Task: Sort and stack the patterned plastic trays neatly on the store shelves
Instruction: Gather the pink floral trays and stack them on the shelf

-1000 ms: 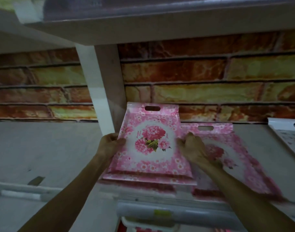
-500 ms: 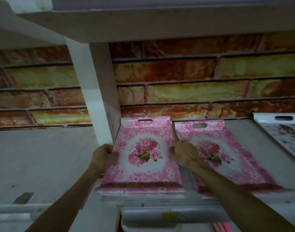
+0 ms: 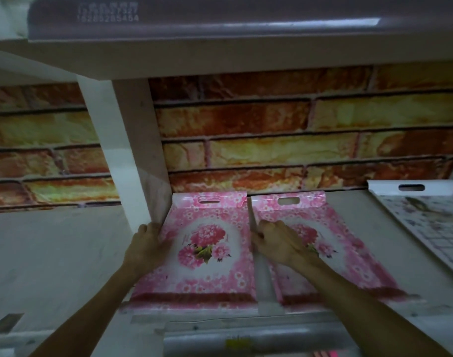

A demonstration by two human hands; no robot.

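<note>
Two pink flowered trays lie side by side on the grey shelf (image 3: 53, 253), handle slots toward the brick-patterned back wall. The left pink tray (image 3: 207, 253) sits against the white upright post. My left hand (image 3: 148, 246) grips its left rim, and my right hand (image 3: 276, 240) holds its right rim, in the narrow gap between the two trays. The right pink tray (image 3: 348, 258) lies flat, partly covered by my right forearm. A white tray with a pale flower print (image 3: 431, 228) rests farther right, cut off by the frame edge.
A white post (image 3: 132, 155) divides the shelf just left of the trays. Another shelf (image 3: 220, 55) hangs overhead with a grey tray rim on top. A price rail (image 3: 246, 338) runs along the shelf's front edge.
The left pink tray went from tilted up and overlapping the right tray to lying flat, pushed back to the wall beside it. Both hands stayed on its side rims.
</note>
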